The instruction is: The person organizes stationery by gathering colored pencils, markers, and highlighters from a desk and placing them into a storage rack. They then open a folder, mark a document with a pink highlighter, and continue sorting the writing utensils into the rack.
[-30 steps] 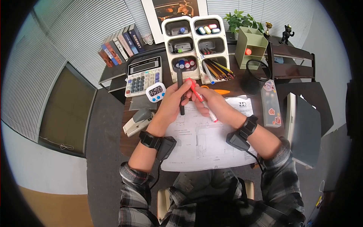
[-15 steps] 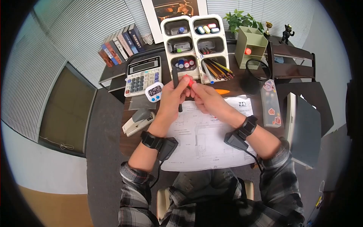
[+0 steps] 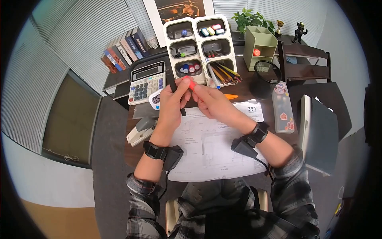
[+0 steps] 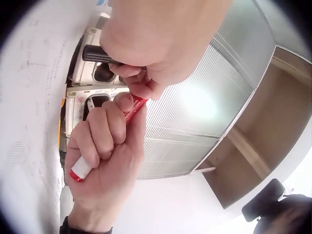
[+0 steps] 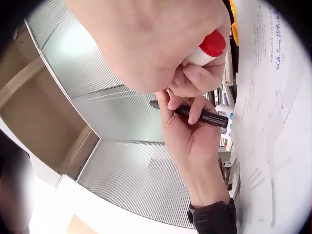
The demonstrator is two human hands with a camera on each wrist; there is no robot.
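Note:
Both hands meet over the desk in front of the pen organizer. The left hand [image 3: 171, 107] holds a black marker [image 5: 214, 118] across its curled fingers. Its thumb and fingertip also pinch the red cap end of a red-and-white marker [image 4: 135, 109]. Wrapped round that marker's barrel is the right hand [image 3: 215, 104], its fingers curled and its thumb along the red part. The marker's white tail with a red end plug [image 5: 213, 44] sticks out of the right fist in the right wrist view. Most of the barrel is hidden by the fingers.
Printed sheets [image 3: 215, 159] lie under the forearms. A white organizer [image 3: 193, 47] holds markers and pencils behind the hands. To the left are a calculator [image 3: 147, 81], a timer [image 3: 155, 99] and a stapler [image 3: 141, 132]; to the right, a mesh cup [image 3: 267, 81] and a sticker-covered case [image 3: 283, 111].
The right hand has closed round the red marker's barrel, whose white end earlier stuck out over the paper. Both hands have shifted slightly left, and the black marker tilts more.

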